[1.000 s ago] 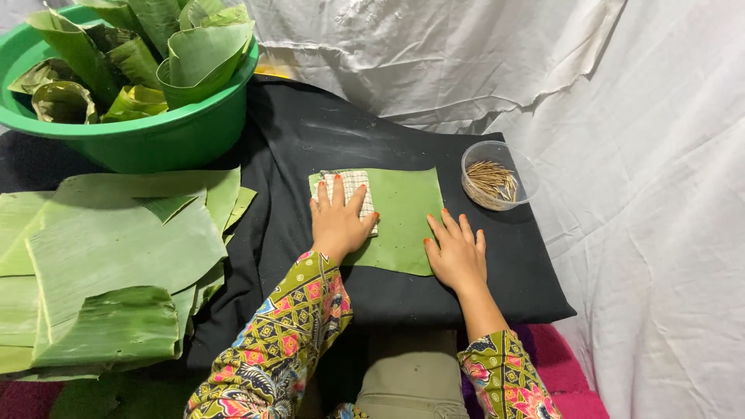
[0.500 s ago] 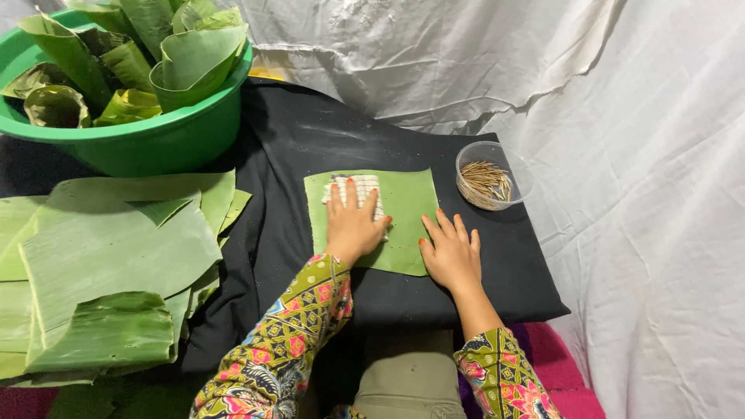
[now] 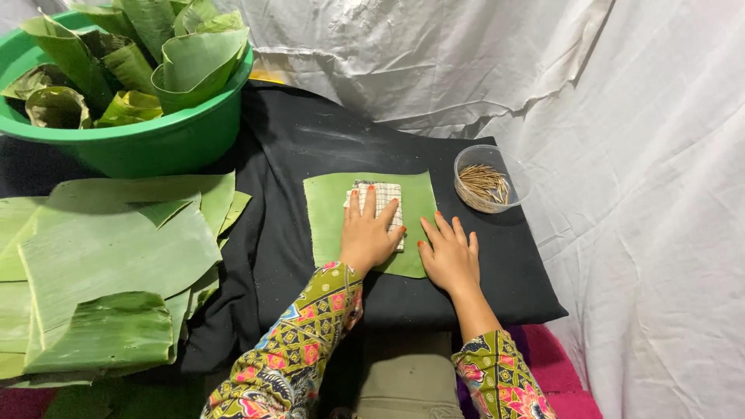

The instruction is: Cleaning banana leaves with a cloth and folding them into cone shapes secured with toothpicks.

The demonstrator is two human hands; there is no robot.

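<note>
Head view, looking straight down. Everything sits around a cut square of banana leaf (image 3: 334, 217) laid flat on a black cloth (image 3: 295, 140) that covers a low table.

On top of that leaf, toward its far edge, there's a small checked cloth (image 3: 384, 194), white with a fine grid. The left hand (image 3: 371, 233) lies flat on it, palm down, fingers spread and open, pressing rather than gripping. The right hand (image 3: 448, 256) is also open and flat, fingers fanned, resting on the leaf's near right corner, just beside the left hand and half on the black cloth. Both arms wear colourful patterned sleeves.

Right of the leaf, near its far corner, stands a small clear round tub (image 3: 483, 180) full of thin wooden sticks. Left of the leaf, a stack of big banana leaf sheets (image 3: 109, 256) lies spread out. Beyond those, far left of the leaf, a green plastic basin (image 3: 155, 143) holds rolled and folded leaf pieces. White sheeting (image 3: 636, 194) hangs behind and to the right.
</note>
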